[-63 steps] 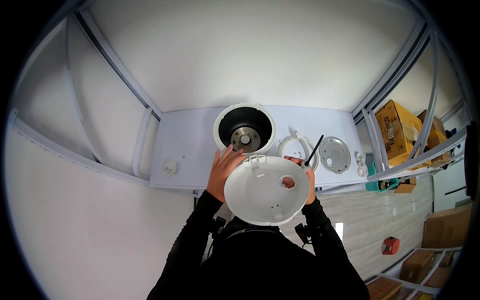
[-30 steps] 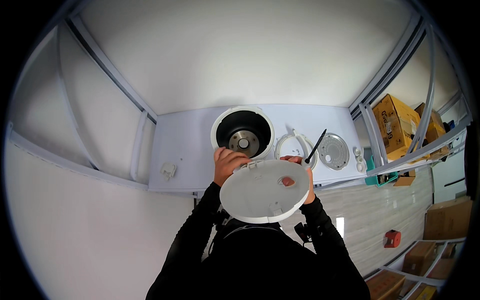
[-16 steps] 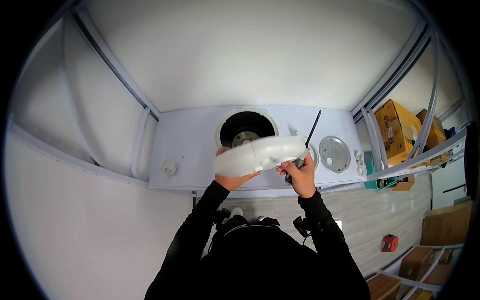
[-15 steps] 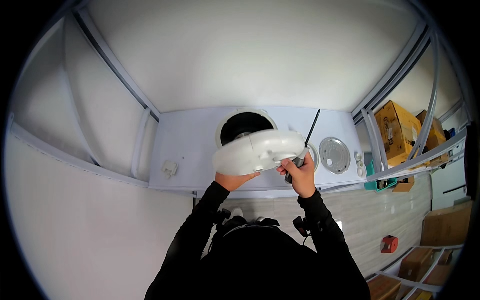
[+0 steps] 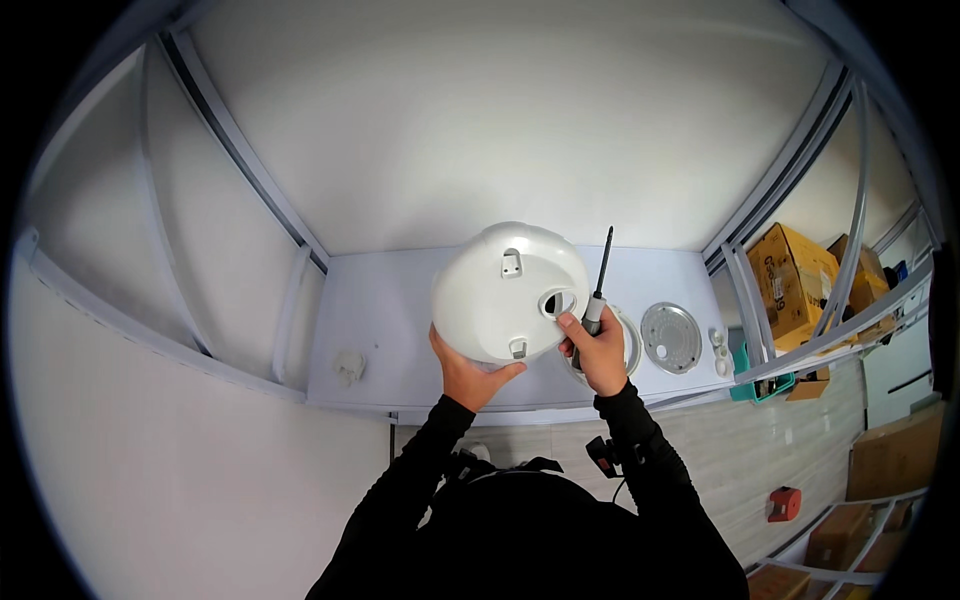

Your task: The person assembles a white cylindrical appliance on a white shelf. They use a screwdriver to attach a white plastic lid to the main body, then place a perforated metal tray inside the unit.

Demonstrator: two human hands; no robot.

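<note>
A rounded white plastic cover, seemingly a rice cooker lid (image 5: 480, 300), is held up over the table, its smooth domed face toward me. It has one round hole and two small recesses. My left hand (image 5: 468, 375) grips its lower left edge, thumb spread along the bottom. In my right hand (image 5: 598, 355) is a screwdriver (image 5: 596, 300) with a grey handle, its dark shaft pointing up and away. The right thumb presses on the cover beside the round hole. Partly behind the right hand lies a pale ring (image 5: 631, 343) on the table.
On the white table (image 5: 400, 370), a perforated round metal plate (image 5: 671, 338) lies to the right, with small white parts (image 5: 720, 352) beyond it. Another white part (image 5: 350, 367) sits at left. Frame posts flank the table. Cardboard boxes (image 5: 795, 275) and a red stool (image 5: 784, 504) stand at right.
The cover has tilted from nearly edge-on to face me, showing its hole and recesses. It now hides the dark-lined white pot body behind it. The screwdriver stays in my right hand.
</note>
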